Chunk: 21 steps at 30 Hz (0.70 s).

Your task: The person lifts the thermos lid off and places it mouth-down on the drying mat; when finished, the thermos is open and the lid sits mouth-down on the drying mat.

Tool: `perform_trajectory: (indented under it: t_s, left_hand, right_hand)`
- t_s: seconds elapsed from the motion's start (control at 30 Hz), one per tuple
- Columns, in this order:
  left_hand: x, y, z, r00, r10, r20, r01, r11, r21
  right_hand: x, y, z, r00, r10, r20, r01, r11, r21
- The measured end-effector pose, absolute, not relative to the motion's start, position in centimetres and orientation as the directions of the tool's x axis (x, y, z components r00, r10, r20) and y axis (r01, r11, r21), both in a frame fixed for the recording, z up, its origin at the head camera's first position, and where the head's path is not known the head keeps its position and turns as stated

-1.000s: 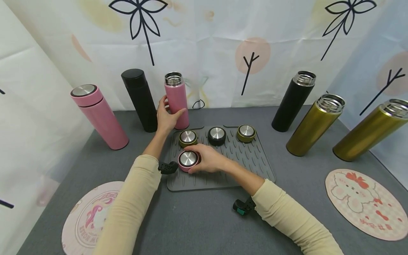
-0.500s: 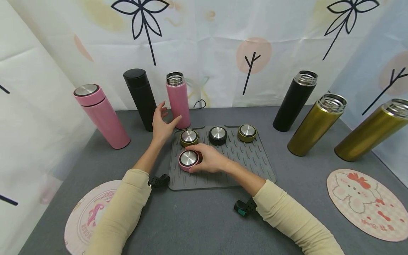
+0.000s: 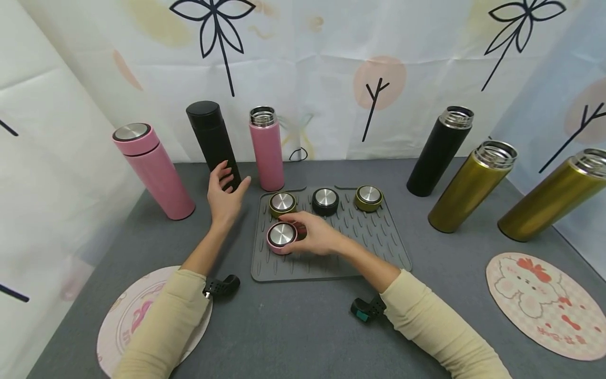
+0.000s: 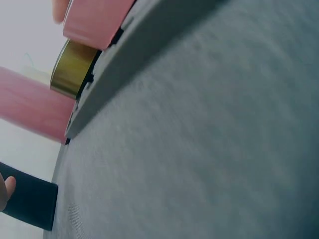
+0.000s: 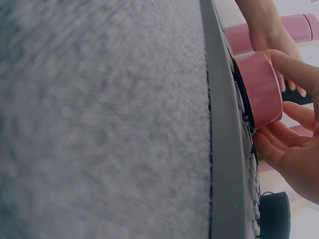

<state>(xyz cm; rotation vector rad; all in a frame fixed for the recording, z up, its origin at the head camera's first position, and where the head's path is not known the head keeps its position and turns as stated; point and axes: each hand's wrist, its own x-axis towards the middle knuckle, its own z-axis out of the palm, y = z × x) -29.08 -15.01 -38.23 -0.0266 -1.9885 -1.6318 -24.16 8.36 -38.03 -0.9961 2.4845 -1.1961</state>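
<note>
The right hand's (image 3: 317, 236) thumb and fingers are parted just as far as the pink lid (image 3: 281, 237) is wide; they pinch it by its sides, thumb on the edge nearer the person, fingers round the far one. That lid, brushed-steel disc facing up, is on the grey ribbed mat (image 3: 326, 269), near its front left part.

Over to the left, the left hand (image 3: 224, 201) holds nothing: its thumb stands well away from the loosely bent fingers, which reach up in front of the capped black flask (image 3: 214, 134). From here I can't tell whether they touch it.

Just behind the pinched lid sits an olive-gold lid (image 3: 282, 202), then, along the same row, a black lid (image 3: 325, 202) and a second olive-gold lid (image 3: 369, 198). Behind the mat's left corner an uncapped pink bottle (image 3: 267, 155) stands upright, steel neck showing; a capped pink bottle (image 3: 157, 176) is farther left, beyond the black flask. Off to the right are an uncapped black bottle (image 3: 436, 158) and two uncapped gold bottles, one nearer the mat (image 3: 466, 197) and one at the edge (image 3: 551, 197).

A round pink placemat (image 3: 112, 329) lies partly under the left sleeve (image 3: 163, 321); a bunny-print placemat (image 3: 544, 308) lies at the right.
</note>
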Motion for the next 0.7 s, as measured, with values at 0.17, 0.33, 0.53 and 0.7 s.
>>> perform_trajectory:
  t_s: [0.17,0.33,0.53,0.7]
  left_hand:
    - [-29.0,-15.9,-38.5,-0.815,-0.389,0.429,0.353,0.253,0.901]
    - [-29.4,-16.6,-38.4,-0.789,-0.449,0.420,0.349,0.235,0.907]
    - [-30.1,-17.4,-38.0,-0.791,-0.482,0.376,0.282,0.258,0.924]
    - [-30.8,-18.1,-37.5,-0.817,-0.465,0.341,0.228,0.283,0.932]
  right_hand:
    - [-24.1,9.2,-37.7,-0.775,-0.624,0.099,-0.384,0.341,-0.858]
    - [-23.8,10.3,-36.8,-0.807,-0.584,0.087,-0.298,0.274,-0.914]
    - [-23.6,11.4,-36.2,-0.831,-0.553,0.060,-0.205,0.204,-0.957]
    - [-23.4,12.3,-36.0,-0.825,-0.562,0.051,-0.132,0.104,-0.986]
